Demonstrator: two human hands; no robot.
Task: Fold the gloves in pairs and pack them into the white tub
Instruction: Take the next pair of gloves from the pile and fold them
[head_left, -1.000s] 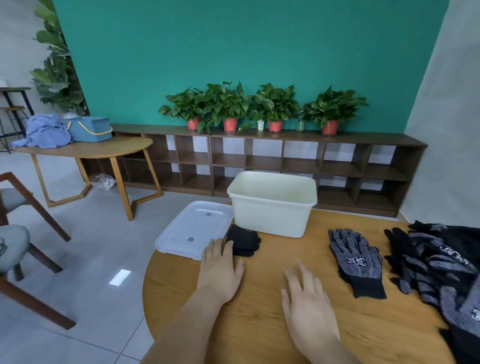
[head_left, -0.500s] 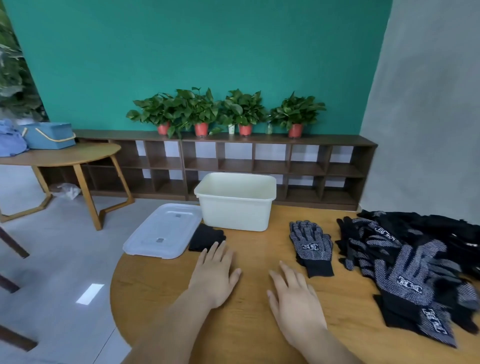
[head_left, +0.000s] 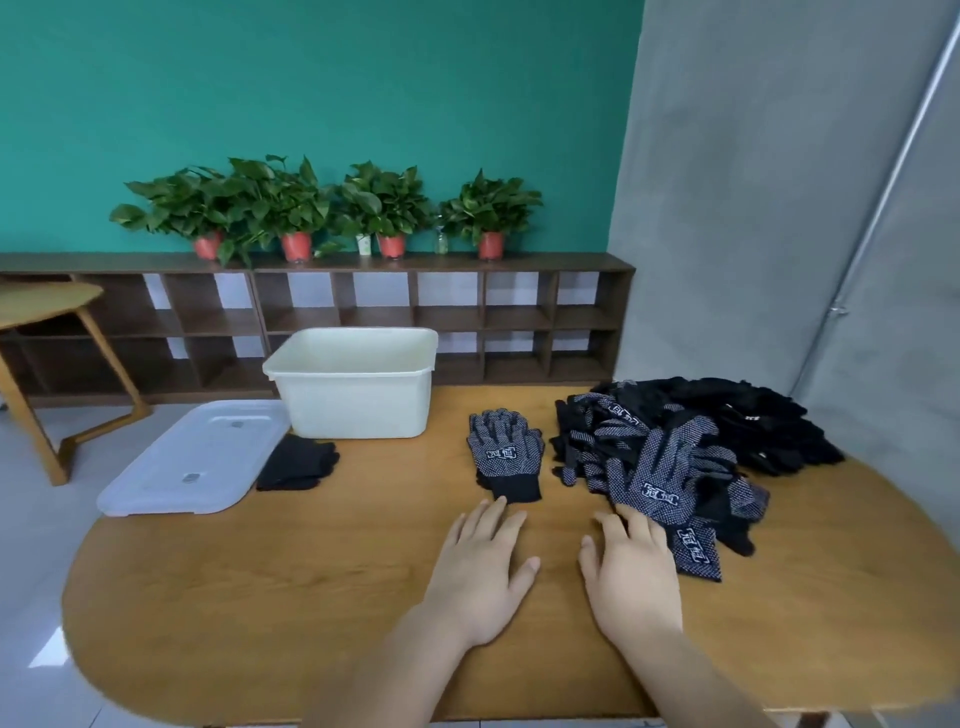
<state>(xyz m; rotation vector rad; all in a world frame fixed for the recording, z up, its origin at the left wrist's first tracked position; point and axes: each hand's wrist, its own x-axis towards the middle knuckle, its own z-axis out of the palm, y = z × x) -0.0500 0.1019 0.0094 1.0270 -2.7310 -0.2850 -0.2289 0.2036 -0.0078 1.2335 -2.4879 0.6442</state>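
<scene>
A white tub (head_left: 358, 387) stands at the far side of the round wooden table (head_left: 311, 571). A stacked pair of black dotted gloves (head_left: 505, 454) lies flat in front of it, to the right. A big pile of black dotted gloves (head_left: 675, 452) covers the table's right part. A folded black pair (head_left: 296, 462) lies left of the tub. My left hand (head_left: 483, 566) rests flat on the table, fingertips just short of the stacked pair's cuff. My right hand (head_left: 631, 577) lies flat beside it, its fingers touching the pile's nearest glove.
The tub's translucent lid (head_left: 197, 457) lies on the table's left edge, overhanging it. A low wooden shelf (head_left: 363, 312) with potted plants (head_left: 322, 208) runs along the teal wall. Another wooden table (head_left: 47, 312) stands at the left. A grey curtain (head_left: 779, 208) hangs at the right.
The view has swung to the right, bringing the whole glove pile into sight. Both hands have slid right across the table, toward the stacked pair and the pile.
</scene>
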